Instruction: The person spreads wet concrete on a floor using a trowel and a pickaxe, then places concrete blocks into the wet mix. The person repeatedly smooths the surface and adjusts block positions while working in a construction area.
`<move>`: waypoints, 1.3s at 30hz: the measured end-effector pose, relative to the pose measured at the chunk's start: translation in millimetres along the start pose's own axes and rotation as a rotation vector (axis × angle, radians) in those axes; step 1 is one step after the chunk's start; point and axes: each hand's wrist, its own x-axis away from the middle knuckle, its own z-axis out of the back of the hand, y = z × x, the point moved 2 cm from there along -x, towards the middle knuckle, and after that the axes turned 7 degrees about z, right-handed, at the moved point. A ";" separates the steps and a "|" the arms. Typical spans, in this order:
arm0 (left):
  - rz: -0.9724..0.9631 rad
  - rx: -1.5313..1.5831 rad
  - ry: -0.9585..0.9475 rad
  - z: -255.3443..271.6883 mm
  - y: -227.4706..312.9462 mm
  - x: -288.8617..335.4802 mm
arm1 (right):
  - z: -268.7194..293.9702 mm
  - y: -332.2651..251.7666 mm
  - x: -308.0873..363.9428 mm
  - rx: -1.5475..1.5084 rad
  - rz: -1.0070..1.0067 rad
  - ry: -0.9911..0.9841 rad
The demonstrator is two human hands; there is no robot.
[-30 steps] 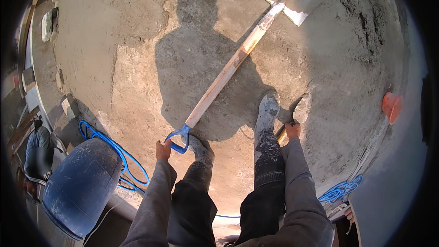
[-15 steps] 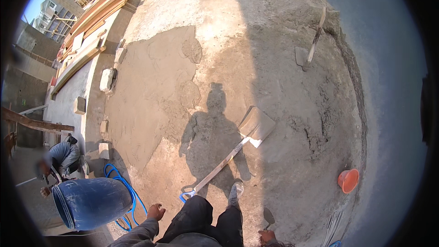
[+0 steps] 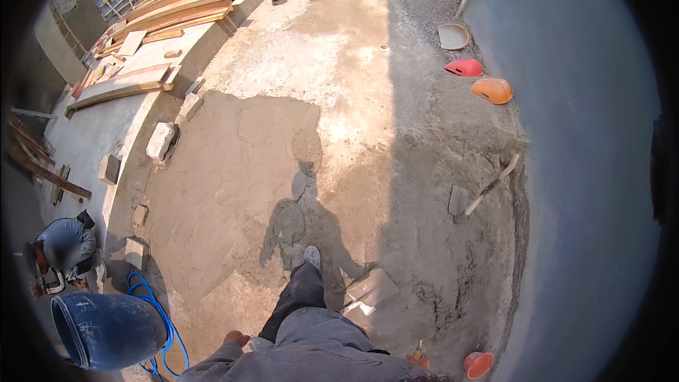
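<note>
My right hand (image 3: 419, 361) is closed around the handle of a trowel (image 3: 424, 342) at the lower edge; its metal blade is hard to see against the grey ground. Hanging by my side, my left hand (image 3: 238, 339) has its fingers loosely curled together and holds nothing that I can see. One foot stands forward at the edge of the wet mortar (image 3: 219, 177) spread over the ground. A shovel (image 3: 373, 290) lies beside my body, its handle mostly hidden by my clothes. Nearest to the trowel is an orange bucket (image 3: 478, 364).
A blue barrel (image 3: 117, 331) and blue hose (image 3: 166, 325) lie at left, near a crouching person (image 3: 67, 247). Concrete blocks (image 3: 161, 141) line the step, below stacked planks (image 3: 173, 10). Along the right wall (image 3: 566, 170) are another shovel (image 3: 488, 187) and red and orange scoops (image 3: 491, 90).
I have stepped forward, and the ground has slid down in view. The shovel and orange bucket are now closer to my body. The trowel stays in my right hand.
</note>
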 end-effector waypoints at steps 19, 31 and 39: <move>-0.184 0.415 0.318 501.8 617.6 -30.8 | 252.6 -547.6 -561.0 0.624 0.805 -0.303; 0.014 0.474 0.179 692.1 855.0 -152.7 | 500.8 -996.9 -879.1 -0.309 0.611 0.080; -0.603 0.815 0.539 1134.7 1195.3 -134.4 | 535.5 -1184.6 -946.8 -0.102 0.285 -0.246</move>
